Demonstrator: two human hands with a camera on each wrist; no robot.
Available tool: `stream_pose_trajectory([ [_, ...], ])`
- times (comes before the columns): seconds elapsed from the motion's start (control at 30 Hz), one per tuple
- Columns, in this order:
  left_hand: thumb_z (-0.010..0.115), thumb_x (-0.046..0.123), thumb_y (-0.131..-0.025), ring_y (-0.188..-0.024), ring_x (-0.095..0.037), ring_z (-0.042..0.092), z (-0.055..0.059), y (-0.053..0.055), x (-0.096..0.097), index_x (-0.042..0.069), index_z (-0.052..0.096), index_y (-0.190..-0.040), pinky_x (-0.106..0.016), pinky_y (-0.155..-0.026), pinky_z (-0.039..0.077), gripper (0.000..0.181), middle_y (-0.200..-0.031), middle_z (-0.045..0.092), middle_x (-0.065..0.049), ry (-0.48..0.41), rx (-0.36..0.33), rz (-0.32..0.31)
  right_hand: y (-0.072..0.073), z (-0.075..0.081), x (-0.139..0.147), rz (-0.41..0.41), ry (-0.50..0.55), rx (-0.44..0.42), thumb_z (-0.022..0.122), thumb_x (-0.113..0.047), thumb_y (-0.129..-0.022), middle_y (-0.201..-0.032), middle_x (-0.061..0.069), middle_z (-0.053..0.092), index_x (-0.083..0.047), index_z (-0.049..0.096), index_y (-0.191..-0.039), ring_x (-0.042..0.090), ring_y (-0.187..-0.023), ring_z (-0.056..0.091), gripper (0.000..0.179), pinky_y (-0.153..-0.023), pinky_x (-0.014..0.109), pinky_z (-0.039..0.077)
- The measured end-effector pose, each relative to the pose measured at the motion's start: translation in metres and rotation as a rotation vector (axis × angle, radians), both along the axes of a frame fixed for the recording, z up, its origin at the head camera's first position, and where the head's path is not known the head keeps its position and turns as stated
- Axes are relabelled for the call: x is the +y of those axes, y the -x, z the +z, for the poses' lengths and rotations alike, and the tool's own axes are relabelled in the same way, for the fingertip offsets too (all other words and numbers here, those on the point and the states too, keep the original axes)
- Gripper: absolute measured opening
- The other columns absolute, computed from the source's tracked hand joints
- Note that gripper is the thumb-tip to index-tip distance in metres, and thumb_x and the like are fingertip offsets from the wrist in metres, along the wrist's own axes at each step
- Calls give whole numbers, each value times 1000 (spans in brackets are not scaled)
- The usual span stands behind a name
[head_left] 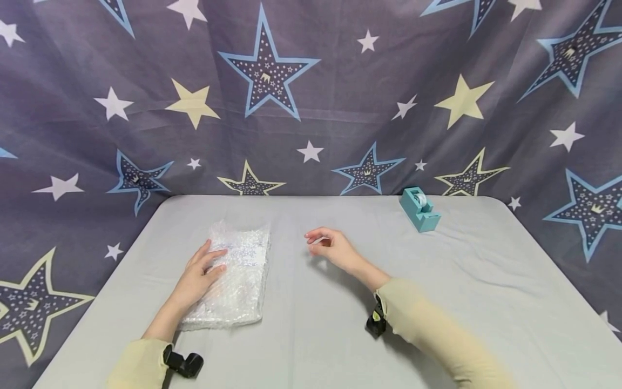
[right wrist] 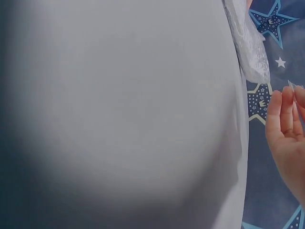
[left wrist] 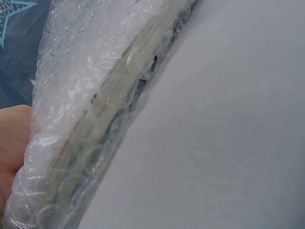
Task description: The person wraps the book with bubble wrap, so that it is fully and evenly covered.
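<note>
A flat package in clear bubble wrap (head_left: pixel 243 286) lies on the left half of the table. My left hand (head_left: pixel 196 275) rests on its left side with the fingers spread. Through the wrap in the left wrist view, a yellowish layered edge (left wrist: pixel 112 100) shows, like that of a book. To the right of the package and apart from it, my right hand (head_left: pixel 335 248) hovers over the table. Its thumb and fingertips pinch a small clear piece of tape (right wrist: pixel 292 85), visible in the right wrist view, mostly hidden by the fingers.
A teal tape dispenser (head_left: pixel 423 216) with a roll in it stands at the back right of the table. The grey cloth-covered table (head_left: pixel 330 335) meets a star-patterned curtain (head_left: pixel 330 135) behind and at the sides.
</note>
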State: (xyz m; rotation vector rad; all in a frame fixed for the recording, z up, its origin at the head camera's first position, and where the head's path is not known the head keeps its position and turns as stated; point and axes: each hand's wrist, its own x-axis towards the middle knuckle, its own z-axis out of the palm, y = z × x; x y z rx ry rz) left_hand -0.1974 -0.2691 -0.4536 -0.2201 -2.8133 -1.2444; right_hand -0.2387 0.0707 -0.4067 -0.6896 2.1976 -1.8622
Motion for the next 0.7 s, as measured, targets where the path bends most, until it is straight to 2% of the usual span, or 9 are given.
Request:
stream_pose_trajectory([
  [0.07, 53, 31, -91, -135, -45, 8, 1, 0, 0, 6, 48, -130, -54, -104, 26, 46, -152, 7, -17, -1, -2, 2, 0, -1, -4, 5, -1, 3, 54, 10, -83, -106, 38, 52, 16, 52, -112, 44, -85, 59, 30, -75, 34, 54],
  [0.17, 53, 30, -91, -135, -45, 8, 1, 0, 1, 6, 48, -130, -54, -104, 26, 46, -152, 7, -17, -2, -4, 4, 0, -2, -9, 13, 3, -9, 54, 9, -83, -106, 38, 52, 16, 52, -112, 40, -83, 60, 30, -77, 40, 53],
  [0.3, 54, 30, -91, -135, -45, 9, 2, -1, 1, 6, 49, -130, -54, -103, 27, 46, -152, 8, -17, 1, 0, 3, 3, -9, -15, 22, 7, -24, 54, 9, -83, -107, 38, 52, 15, 52, -113, 46, -86, 58, 31, -79, 47, 51],
  [0.4, 54, 30, -91, -135, -45, 10, 2, -1, 2, 6, 49, -129, -54, -103, 27, 46, -151, 8, -18, 4, 3, 2, 7, -19, -20, 24, 10, -18, 55, 8, -83, -106, 36, 53, 14, 52, -114, 48, -89, 57, 31, -78, 42, 52],
  [0.5, 54, 31, -91, -135, -45, 10, 2, -1, 2, 5, 49, -129, -54, -103, 28, 46, -151, 9, -18, 6, 7, 5, 12, -27, -27, 19, 9, -17, 57, 5, -84, -105, 33, 56, 12, 54, -113, 44, -88, 59, 30, -75, 34, 54],
  [0.7, 55, 30, -91, -135, -45, 10, 2, -1, 1, 5, 49, -129, -54, -103, 29, 46, -151, 9, -18, 12, 11, 7, 12, -28, -41, 18, -21, -10, 57, 3, -84, -104, 27, 59, 8, 57, -112, 29, -80, 64, 28, -71, 27, 54],
])
